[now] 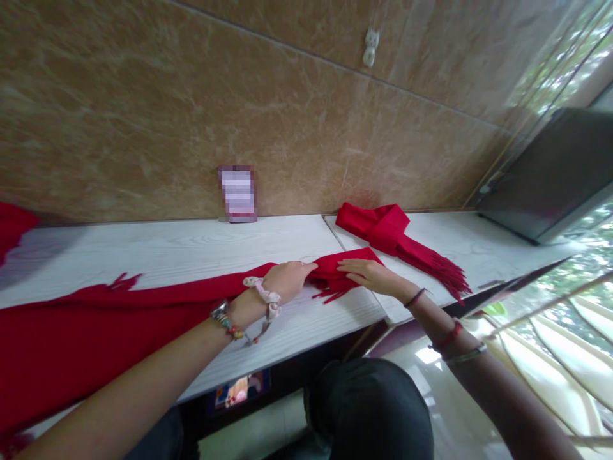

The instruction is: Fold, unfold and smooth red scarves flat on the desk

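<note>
Scarf, long, red, on white counter; spread wide at L, narrowing to folded end under both hands. Fringe poking out near side of fold, btwn hands. L hand on cloth just L of fold; fingers bent down, mostly hidden, so can't tell if pinching or only resting. R hand on folded end; fingers extended, laid flat on top, released.

Step in hand, prob.: squaring up folded end. To do well: press w/ flat R fingers, not tips, to avoid dragging layers; anchor w/ L near fold; match long edges; comb fringe straight so as not to trap strands. Watch slack at L: broad, loose, apt to pull end askew.

Counts: hands, 2. Red pcs, 3: above one; second scarf, just beside at R, crossed over itself, fringe toward near edge; red cloth, cut off at far L, type unclear. Pixelated rectangle, 1, upright by wall. Dark box, 1, far R. White wall fitting, 1.
</note>
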Action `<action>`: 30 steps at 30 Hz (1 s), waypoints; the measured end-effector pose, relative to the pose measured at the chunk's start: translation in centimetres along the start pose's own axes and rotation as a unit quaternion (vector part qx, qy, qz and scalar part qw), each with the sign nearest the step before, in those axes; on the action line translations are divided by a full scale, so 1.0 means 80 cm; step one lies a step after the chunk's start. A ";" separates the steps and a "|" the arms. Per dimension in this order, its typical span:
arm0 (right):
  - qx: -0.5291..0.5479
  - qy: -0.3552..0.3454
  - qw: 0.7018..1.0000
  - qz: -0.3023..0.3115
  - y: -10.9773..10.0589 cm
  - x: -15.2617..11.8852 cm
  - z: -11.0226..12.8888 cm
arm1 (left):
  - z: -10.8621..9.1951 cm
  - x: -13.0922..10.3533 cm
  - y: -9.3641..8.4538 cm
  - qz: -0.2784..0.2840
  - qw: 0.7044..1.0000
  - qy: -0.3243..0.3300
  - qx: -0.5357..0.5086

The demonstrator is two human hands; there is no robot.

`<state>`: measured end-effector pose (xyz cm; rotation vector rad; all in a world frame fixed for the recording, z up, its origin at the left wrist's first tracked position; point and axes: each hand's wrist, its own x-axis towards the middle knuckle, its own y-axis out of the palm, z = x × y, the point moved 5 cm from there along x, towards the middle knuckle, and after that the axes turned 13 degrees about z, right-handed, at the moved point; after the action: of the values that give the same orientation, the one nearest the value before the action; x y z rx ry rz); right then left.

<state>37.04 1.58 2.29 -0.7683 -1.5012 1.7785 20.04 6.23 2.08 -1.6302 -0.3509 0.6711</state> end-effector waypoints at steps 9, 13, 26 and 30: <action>-0.118 -0.005 0.989 -0.088 0.002 -0.006 0.012 | -0.025 -0.009 0.002 -0.047 0.996 -0.008 0.079; -0.144 0.009 0.983 -0.114 0.002 -0.010 0.019 | -0.044 -0.010 0.005 -0.097 0.988 0.002 0.120; -0.239 -0.038 0.965 -0.100 0.013 -0.023 0.022 | -0.047 -0.010 0.006 -0.147 0.966 0.054 0.206; -0.229 -0.025 0.967 -0.107 0.011 -0.026 0.024 | -0.045 -0.009 0.011 -0.156 0.963 0.064 0.210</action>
<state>36.68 -1.32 1.73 -0.7473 -1.9828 1.3133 21.51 2.79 1.59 -1.1728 -0.3350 0.3656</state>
